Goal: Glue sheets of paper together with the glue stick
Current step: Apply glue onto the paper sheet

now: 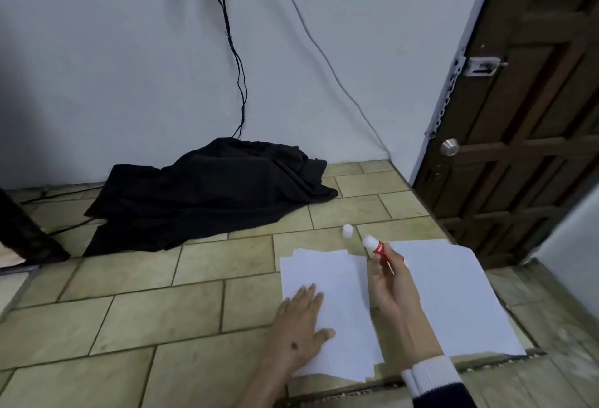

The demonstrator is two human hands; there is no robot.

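Note:
A stack of white paper sheets (337, 284) lies on the tiled floor, slightly fanned. My left hand (299, 326) rests flat on its left part with straight fingers. My right hand (390, 284) grips a red glue stick (376, 247), lifted above the gap between the two paper piles, its white tip uncovered and pointing up and to the left. More white paper (453, 294) lies to the right. The small white cap (347, 231) stands on the floor just beyond the sheets.
A crumpled black cloth (207, 193) lies on the floor by the wall, with cables (238, 60) hanging down to it. A dark wooden door (518, 115) stands at the right. A dark object (22, 232) sits at the left edge.

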